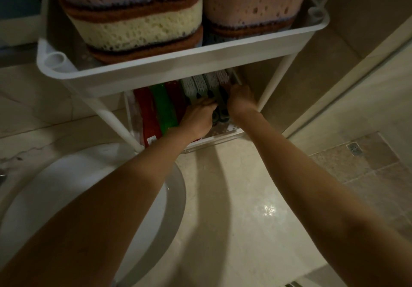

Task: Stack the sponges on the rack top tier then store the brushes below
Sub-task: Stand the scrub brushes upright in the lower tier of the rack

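Observation:
A white rack's top tier (178,61) holds two stacks of sponges: a pink, cream and brown stack (136,18) on the left and a pink and brown stack (252,7) on the right. On the lower tier (214,139) lie red brushes (147,112), a green brush (162,106) and several grey brushes (200,83) side by side. My left hand (198,117) rests on the grey brushes' handles, fingers curled over a dark grey brush (220,108). My right hand (240,99) grips the same dark brush from the right.
A white round basin (176,188) sits at lower left on a pale stone counter (245,197). A beige wall and ledge rise to the right. A tiled floor with a drain (354,148) lies at far right. The rack's white legs (276,79) frame the lower tier.

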`<state>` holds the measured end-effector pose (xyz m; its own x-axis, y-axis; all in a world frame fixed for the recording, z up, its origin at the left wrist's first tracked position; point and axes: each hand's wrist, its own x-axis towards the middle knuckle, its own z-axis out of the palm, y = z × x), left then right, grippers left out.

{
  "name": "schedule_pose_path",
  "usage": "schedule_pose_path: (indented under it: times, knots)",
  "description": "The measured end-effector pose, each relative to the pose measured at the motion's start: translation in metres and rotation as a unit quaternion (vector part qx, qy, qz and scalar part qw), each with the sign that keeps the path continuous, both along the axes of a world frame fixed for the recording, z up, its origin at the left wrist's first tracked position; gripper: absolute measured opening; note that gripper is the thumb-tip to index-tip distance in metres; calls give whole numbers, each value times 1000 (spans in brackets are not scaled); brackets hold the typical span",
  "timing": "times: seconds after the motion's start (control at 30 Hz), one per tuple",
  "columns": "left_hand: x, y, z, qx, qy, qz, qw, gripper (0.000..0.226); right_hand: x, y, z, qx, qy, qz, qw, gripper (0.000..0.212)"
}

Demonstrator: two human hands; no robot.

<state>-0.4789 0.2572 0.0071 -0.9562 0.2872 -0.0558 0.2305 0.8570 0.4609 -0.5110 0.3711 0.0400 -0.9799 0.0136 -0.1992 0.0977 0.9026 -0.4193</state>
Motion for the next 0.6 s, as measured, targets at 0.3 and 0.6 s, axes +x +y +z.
schedule_pose_path:
  times: [0.3,0.6]
  knots:
    - [6,-3,-7,-131,-30,-53,989,63,15,5,-7,27,20,30,999,36]
    - [15,-6,-11,-201,-24,-71,977,52,74,8,-18,5,83,-29,996,36]
